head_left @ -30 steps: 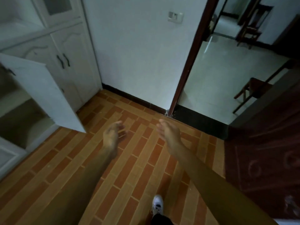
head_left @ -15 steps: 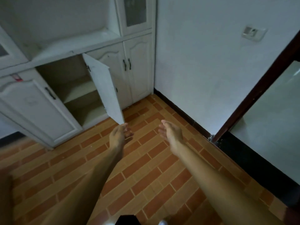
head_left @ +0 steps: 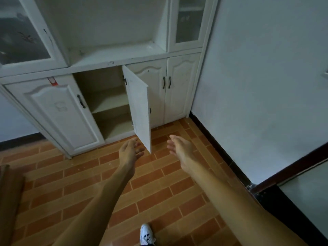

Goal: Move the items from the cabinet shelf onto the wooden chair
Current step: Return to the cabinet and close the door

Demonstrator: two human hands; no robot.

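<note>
Heading for: the white cabinet (head_left: pixel 53 110), the lower compartment whose door (head_left: pixel 140 107) stands open toward me.
left hand (head_left: pixel 130 151): empty, fingers loosely curled, held over the floor tiles (head_left: pixel 159 192) just beside the door's bottom corner.
right hand (head_left: pixel 179 148): empty too, palm turned inward, fingers relaxed, on the other side of the door's edge.
task items: honestly can't spot any. The middle shelf (head_left: pixel 110 102) and bottom shelf (head_left: pixel 115 126) both look bare from up here, but the back is shadowy, so something small could be hiding.
which way they point / long axis: can't tell with nothing showing. The shelf boards themselves run left to right, front edges facing me.
chair: a brown wooden edge (head_left: pixel 8 192) pokes in at the far left. Might be the chair, can't say for sure.
how I'd do this step: crouch first and check deep into both shelves. Come in from the left of the door so it doesn't block the reach, left hand leading. If it really is bare, my guess is the job's about done.
</note>
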